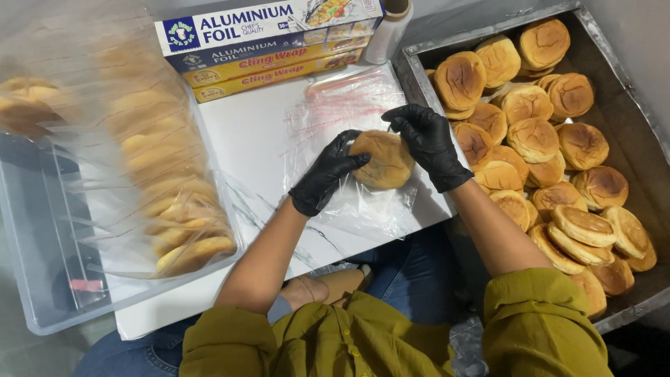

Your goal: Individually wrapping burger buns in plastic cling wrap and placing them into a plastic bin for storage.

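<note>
A round bun (380,159) is held over the middle of the white surface (244,146), clamped between both black-gloved hands. The grip of the left hand (326,174) is closed around the bun's left side, and the grip of the right hand (427,143) is closed on its right and upper side. A clear plastic bag (335,112) is spread flat beneath the bun, reaching toward the far edge. At the far edge, long boxes of foil and wrap (269,45) are stacked. Just off the right edge, a metal tray (628,126) is filled with loose buns (534,139). At the left edge, bagged buns (174,202) are piled in a clear bin (42,279).
</note>
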